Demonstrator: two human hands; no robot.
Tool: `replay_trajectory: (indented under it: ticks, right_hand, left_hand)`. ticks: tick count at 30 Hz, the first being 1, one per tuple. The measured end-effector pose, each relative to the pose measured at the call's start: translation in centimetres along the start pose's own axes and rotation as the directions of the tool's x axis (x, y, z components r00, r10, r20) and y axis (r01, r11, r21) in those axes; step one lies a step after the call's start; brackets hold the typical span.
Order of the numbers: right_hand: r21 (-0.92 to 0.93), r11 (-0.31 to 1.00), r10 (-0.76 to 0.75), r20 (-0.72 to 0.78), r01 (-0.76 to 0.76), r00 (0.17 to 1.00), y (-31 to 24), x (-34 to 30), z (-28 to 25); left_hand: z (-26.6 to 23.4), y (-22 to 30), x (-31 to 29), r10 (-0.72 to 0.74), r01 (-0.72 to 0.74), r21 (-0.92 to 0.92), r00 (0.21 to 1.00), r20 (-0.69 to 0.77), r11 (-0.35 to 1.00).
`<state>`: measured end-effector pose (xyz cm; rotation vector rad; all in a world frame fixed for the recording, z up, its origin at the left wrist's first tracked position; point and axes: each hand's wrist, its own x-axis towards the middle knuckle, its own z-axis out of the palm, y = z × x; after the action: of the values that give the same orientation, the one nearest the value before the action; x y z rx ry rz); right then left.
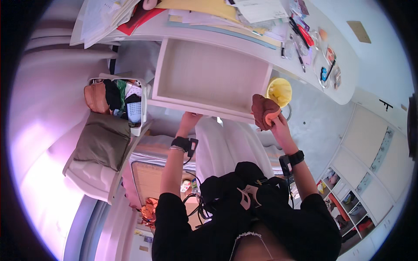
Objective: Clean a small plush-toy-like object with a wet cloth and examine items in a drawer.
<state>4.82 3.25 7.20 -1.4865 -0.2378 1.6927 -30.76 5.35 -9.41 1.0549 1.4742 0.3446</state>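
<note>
A pale wooden drawer [213, 71] is pulled out from under the desk, and its inside is bare. My left hand [188, 122] is at the lower edge of the drawer front, fingers curled against it and partly hidden. Pinched in my right hand [281, 128] is a bunched brown cloth [264, 111] with an orange part by my fingertips. It hangs at the drawer's front right corner, just in front of a yellow bin [279, 91].
Papers and folders [204, 13] cover the desk [143, 30], with pens and small items [300, 39] at its right. At left, a white basket [141, 104] of mixed things stands by a chair [93, 174] bearing a dark cushion [103, 139]. Open shelves [348, 209] stand at far right.
</note>
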Motion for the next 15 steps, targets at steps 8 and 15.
replay_trajectory:
  ticks: [8, 15]
  right_hand:
    - [-0.331, 0.943, -0.024, 0.017, 0.029, 1.000, 0.7, 4.6, 8.0]
    - [-0.696, 0.677, -0.225, 0.118, 0.242, 0.967, 0.8, 8.6, 13.7]
  left_hand:
    - [0.7, -3.2, -3.0, 0.134, -0.117, -0.158, 0.986, 0.104, 0.981]
    - [1.1, -7.1, -5.7, 0.164, -0.150, -0.101, 0.976, 0.144, 0.983]
